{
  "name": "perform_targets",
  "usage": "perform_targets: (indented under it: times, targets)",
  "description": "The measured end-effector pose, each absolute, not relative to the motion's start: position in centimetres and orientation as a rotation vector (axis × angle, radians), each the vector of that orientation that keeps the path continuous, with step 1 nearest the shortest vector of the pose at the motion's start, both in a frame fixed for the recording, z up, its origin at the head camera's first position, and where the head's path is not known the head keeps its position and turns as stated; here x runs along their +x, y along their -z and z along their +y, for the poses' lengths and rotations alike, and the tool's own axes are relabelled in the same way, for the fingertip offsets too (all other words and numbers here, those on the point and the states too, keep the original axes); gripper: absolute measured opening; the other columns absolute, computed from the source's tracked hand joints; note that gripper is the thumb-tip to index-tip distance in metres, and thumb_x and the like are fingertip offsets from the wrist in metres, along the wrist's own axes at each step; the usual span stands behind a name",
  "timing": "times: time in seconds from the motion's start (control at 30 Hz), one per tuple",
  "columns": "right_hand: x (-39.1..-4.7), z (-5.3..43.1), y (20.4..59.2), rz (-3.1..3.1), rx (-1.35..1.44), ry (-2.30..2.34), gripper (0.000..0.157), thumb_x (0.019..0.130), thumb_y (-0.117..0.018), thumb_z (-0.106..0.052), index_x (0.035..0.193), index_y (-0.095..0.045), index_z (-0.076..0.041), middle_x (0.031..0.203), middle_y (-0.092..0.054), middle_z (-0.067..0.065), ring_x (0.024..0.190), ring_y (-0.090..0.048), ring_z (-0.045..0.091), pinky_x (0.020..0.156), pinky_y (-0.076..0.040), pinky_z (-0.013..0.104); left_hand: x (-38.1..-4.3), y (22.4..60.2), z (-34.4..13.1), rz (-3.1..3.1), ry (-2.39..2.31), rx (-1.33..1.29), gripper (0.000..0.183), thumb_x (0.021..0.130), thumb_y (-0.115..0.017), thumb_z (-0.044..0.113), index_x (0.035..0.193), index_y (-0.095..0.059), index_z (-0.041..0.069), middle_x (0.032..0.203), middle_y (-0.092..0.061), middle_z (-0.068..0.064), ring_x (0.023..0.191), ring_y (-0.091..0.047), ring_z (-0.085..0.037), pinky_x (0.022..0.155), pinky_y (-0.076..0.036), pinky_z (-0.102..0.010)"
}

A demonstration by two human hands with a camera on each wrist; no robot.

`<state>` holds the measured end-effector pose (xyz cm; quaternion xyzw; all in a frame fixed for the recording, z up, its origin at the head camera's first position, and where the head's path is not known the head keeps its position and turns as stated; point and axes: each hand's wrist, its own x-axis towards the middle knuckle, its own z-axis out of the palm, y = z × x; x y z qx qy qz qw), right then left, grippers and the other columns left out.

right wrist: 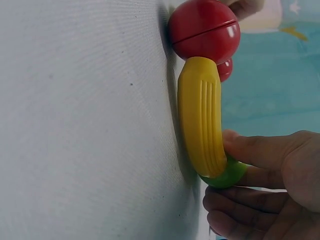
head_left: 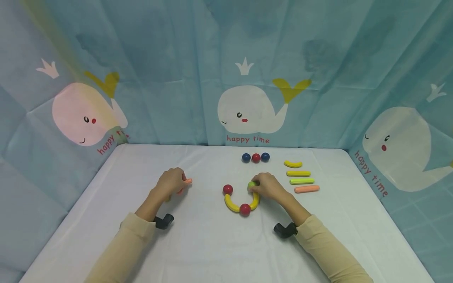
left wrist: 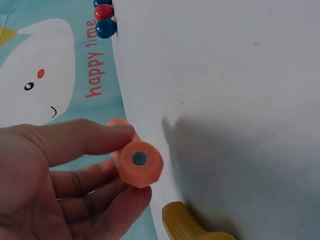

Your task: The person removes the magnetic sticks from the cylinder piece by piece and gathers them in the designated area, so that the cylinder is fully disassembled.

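My left hand (head_left: 172,183) pinches an orange rod (left wrist: 140,172) between thumb and fingers above the table's left side; its near end has a grey dot. Another bit of orange shows behind that end. Below this hand lies a yellow curved piece (left wrist: 187,222), mostly hidden in the head view. My right hand (head_left: 268,186) grips a green ball (head_left: 251,186) at the upper end of the right yellow curved rod (head_left: 255,201). That rod meets a red ball (head_left: 245,210) at the bottom of a U shape. A left curved rod (head_left: 231,204) rises from it to another red ball (head_left: 228,189).
At the back stand a blue ball (head_left: 245,158), a red ball (head_left: 256,158) and a second blue ball (head_left: 265,157) in a row. On the right lie a yellow curved rod (head_left: 293,164), a yellow rod (head_left: 298,173), a yellow-green rod (head_left: 302,181) and an orange rod (head_left: 306,189).
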<state>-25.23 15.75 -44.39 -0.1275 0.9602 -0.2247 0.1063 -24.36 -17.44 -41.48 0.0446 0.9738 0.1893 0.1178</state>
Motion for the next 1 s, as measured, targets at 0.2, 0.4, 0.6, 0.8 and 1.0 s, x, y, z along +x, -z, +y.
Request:
perform_targets:
  times: [0.2, 0.4, 0.6, 0.8, 1.0]
  targets:
    - [-25.2, 15.7, 44.4, 2.828, -0.377, 0.666, 0.034, 0.084, -0.077, -0.023, 0.112, -0.071, -0.005, 0.100, -0.071, 0.007, 0.084, -0.057, 0.017, 0.088, -0.055, 0.035, -24.0, 42.0, -17.9, 2.889, -0.472, 0.135, 0.045, 0.093, -0.064, 0.020, 0.051, -0.062, 0.003, 0.045, -0.054, -0.003, 0.051, -0.055, -0.020, 0.055, -0.044, -0.027]
    - [-25.2, 15.6, 44.4, 2.832, -0.386, 0.668, 0.034, 0.083, -0.077, -0.023, 0.111, -0.072, -0.004, 0.099, -0.071, 0.007, 0.083, -0.057, 0.017, 0.087, -0.055, 0.035, -23.7, 42.6, -18.1, 2.926, -0.429, 0.139, 0.036, 0.093, -0.063, 0.017, 0.061, -0.059, 0.002, 0.039, -0.051, -0.001, 0.043, -0.053, -0.017, 0.050, -0.044, -0.025]
    - [-25.1, 15.6, 44.3, 2.833, -0.362, 0.658, 0.034, 0.084, -0.076, -0.024, 0.112, -0.071, -0.004, 0.100, -0.071, 0.007, 0.084, -0.056, 0.017, 0.088, -0.055, 0.035, -23.5, 42.9, -18.1, 2.937, -0.390, 0.132, 0.025, 0.090, -0.065, 0.010, 0.068, -0.060, 0.000, 0.039, -0.055, -0.002, 0.043, -0.055, -0.018, 0.050, -0.046, -0.026]
    - [-25.1, 15.6, 44.3, 2.834, -0.362, 0.654, 0.034, 0.084, -0.076, -0.023, 0.112, -0.071, -0.004, 0.100, -0.071, 0.007, 0.084, -0.057, 0.017, 0.088, -0.055, 0.034, -23.4, 42.9, -18.2, 2.914, -0.424, 0.103, 0.022, 0.083, -0.067, 0.004, 0.062, -0.061, 0.002, 0.041, -0.056, -0.004, 0.045, -0.054, -0.017, 0.050, -0.042, -0.024]
    - [-25.1, 15.6, 44.3, 2.833, -0.367, 0.653, 0.034, 0.084, -0.077, -0.023, 0.112, -0.071, -0.004, 0.099, -0.071, 0.007, 0.084, -0.056, 0.017, 0.088, -0.055, 0.035, -23.2, 42.6, -18.3, 2.871, -0.502, 0.094, 0.022, 0.083, -0.067, 0.006, 0.062, -0.064, 0.004, 0.045, -0.060, -0.004, 0.047, -0.055, -0.016, 0.055, -0.043, -0.025]
